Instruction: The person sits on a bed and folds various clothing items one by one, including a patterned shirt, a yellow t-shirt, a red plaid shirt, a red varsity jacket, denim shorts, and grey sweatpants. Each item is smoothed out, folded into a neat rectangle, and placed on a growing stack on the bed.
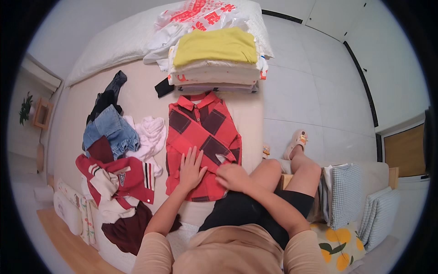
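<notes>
On the bed before me lies a red and black checked shirt [202, 130], front up, collar away from me, with a sleeve folded slantwise across its front. My left hand [192, 169] rests flat on the shirt's lower middle, fingers spread. Near the lower right edge, my right hand [232, 177] is on the cloth with curled fingers, by the end of the folded sleeve; whether it pinches the fabric is hidden. Just beyond the collar stands a stack of folded cloth with a yellow-green piece [215, 48] on top.
Left of the shirt lie a pink garment [149, 133], a blue denim garment [109, 128] and a red and white jacket [131, 179]. A small black cloth [164, 88] is beside the stack. Folded checked fabric [345, 191] and a fruit-print cushion [342, 245] are at right.
</notes>
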Tool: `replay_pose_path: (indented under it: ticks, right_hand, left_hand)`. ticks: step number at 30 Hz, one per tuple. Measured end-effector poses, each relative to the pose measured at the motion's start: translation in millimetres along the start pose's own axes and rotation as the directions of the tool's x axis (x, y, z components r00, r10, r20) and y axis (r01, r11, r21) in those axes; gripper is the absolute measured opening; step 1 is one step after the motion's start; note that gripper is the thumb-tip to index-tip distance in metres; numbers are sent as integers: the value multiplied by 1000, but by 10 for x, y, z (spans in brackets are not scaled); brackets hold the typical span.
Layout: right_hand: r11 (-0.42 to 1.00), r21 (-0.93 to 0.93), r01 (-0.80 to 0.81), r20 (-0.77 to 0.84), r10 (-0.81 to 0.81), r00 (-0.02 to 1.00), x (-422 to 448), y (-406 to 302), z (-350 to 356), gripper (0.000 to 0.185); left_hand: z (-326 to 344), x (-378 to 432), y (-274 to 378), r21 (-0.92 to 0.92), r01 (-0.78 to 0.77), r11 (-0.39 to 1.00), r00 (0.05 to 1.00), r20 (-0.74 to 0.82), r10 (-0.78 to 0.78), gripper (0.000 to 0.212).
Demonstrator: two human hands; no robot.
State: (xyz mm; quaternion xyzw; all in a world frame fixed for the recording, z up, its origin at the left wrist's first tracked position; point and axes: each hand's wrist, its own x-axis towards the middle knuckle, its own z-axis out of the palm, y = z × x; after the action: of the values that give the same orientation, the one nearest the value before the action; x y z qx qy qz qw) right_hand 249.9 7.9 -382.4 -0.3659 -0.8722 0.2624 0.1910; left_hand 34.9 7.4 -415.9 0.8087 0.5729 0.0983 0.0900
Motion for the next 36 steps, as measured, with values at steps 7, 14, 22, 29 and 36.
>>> replay_pose_path:
  ticks: [7, 14, 22, 29, 36]
  right_hand:
    - [962, -234, -140, 671, 264, 693, -143, 70, 539, 27]
    - [864, 436, -254, 611, -77, 788, -225, 549, 443, 28]
    - [105, 900, -423, 274, 618, 737, 689, 878, -421, 39]
    - [-49, 982, -185, 147, 812, 565, 1446, 1298, -288, 79]
    - [-37, 947, -318, 250, 707, 662, 1639, 1196, -372, 42]
  left_hand:
    - [43, -296, 109, 23, 17, 1000, 1000, -19, -16, 71]
    - [-218, 67, -174, -356, 50, 933, 999, 11, -49, 55]
    - [-437, 1041, -1096, -915, 403, -10, 715, 322, -621, 69]
    - [-287, 1533, -1389, -897, 309, -315, 726, 437, -531, 58]
    - [-518, 1628, -1445, -819, 294, -493, 745, 519, -418, 56]
